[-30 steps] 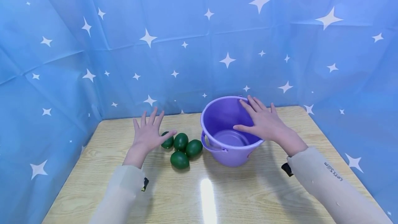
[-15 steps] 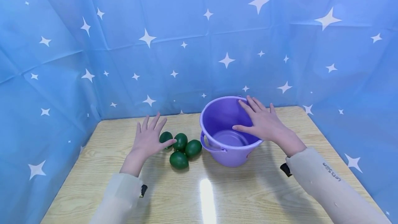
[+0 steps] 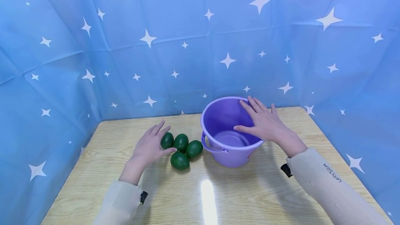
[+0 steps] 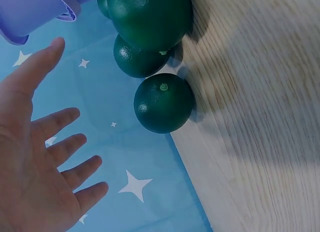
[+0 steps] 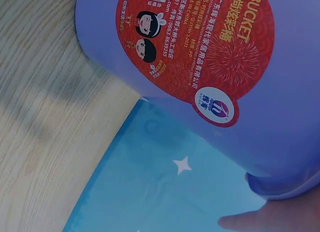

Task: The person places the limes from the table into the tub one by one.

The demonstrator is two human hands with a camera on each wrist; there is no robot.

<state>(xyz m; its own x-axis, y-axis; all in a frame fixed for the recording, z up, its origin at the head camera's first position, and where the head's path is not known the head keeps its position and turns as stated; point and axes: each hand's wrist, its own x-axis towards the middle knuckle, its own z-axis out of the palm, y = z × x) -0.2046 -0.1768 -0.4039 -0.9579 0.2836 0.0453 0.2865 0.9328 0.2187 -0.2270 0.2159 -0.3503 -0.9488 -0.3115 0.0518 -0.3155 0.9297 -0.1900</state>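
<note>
Starry cloth behind; left hand, loosely spread, likely reaching, must curl round green fruit; right hand, spread, perhaps touches bucket.

Bucket label: "BUCKET"; sleeve, apparently "Let's Slim"

purple bucket: partly hidden behind right hand | nearest green fruit: cropped at top, left wrist view
</note>
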